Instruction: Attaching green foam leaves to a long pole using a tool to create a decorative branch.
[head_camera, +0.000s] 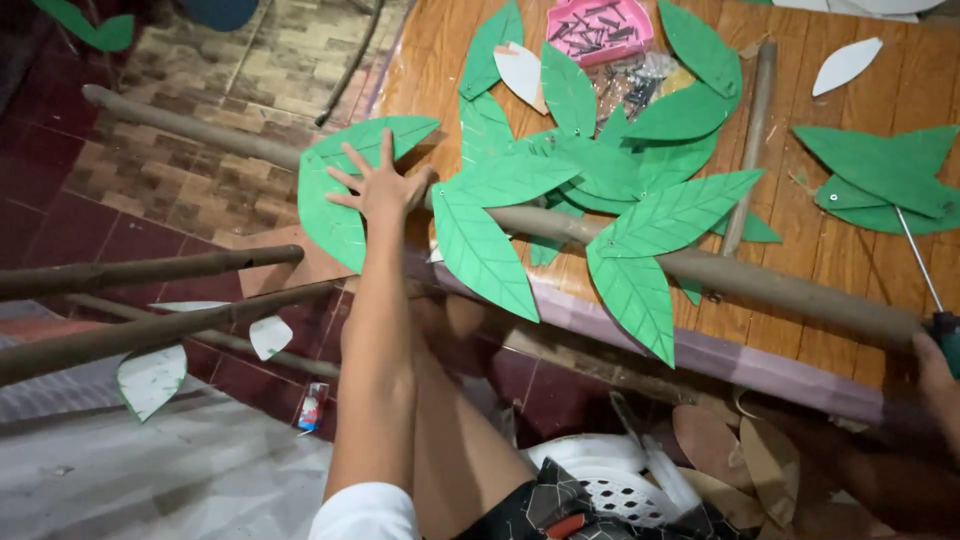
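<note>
My left hand (380, 185) is stretched out with fingers spread, resting on a green paper leaf (335, 195) fixed to a long brown branch (720, 270) that lies across the wooden table's edge. Several more green leaves (480, 250) are attached along that branch. At the far right edge, my right hand (935, 375) grips a screwdriver (925, 285) by its dark green handle, the metal shaft pointing up toward loose green leaves (880, 175). The right hand is partly cut off by the frame.
A pink tray of screws (600, 28) and a clear bag of screws (630, 85) sit at the table's back. A thinner stick (750, 140) lies upright-wise on the wooden table (800, 260). Bare branches (150, 270) jut in at left over tiled floor. White leaf cutouts (845, 65) lie about.
</note>
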